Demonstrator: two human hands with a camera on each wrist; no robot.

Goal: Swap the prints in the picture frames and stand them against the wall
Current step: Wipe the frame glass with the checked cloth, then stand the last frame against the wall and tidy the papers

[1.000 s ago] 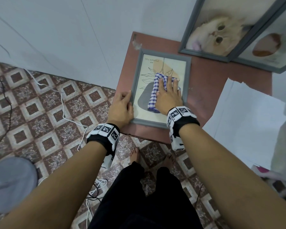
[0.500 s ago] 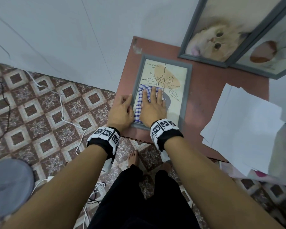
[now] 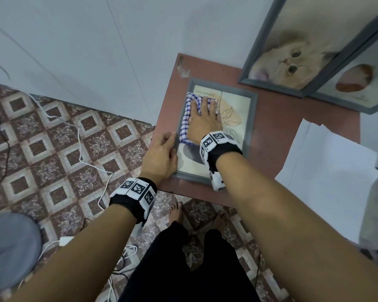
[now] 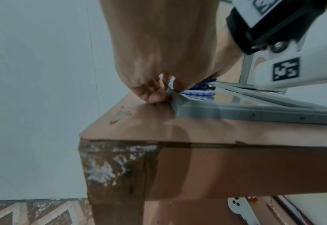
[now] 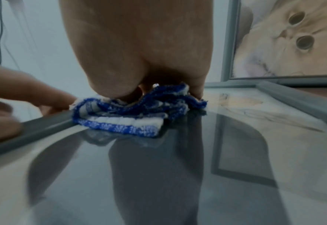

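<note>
A grey picture frame [image 3: 251, 118] with a leaf line-drawing print lies flat on the reddish table [image 3: 282, 127]. My right hand [image 3: 205, 118] presses flat on a blue-and-white checked cloth [image 3: 187, 118] at the far left of the glass; the right wrist view shows the cloth [image 5: 124, 120] bunched under the palm. With fingers laid straight along the frame's left edge, my left hand [image 3: 162, 155] rests near the near corner, thumb on the frame [image 4: 235, 112]. A cat print frame [image 3: 292, 55] leans on the wall beside a frame with an orange shape [image 3: 358, 79].
A loose stack of white paper sheets [image 3: 325, 166] overhangs the table's right side. White and black cables [image 3: 81, 149] trail over the patterned floor on the left, near a grey round object [image 3: 9, 247]. My bare feet stand at the table's near edge.
My right hand has slid the cloth from the near left of the glass up to its far left corner. The left hand has stayed on the frame's left edge.
</note>
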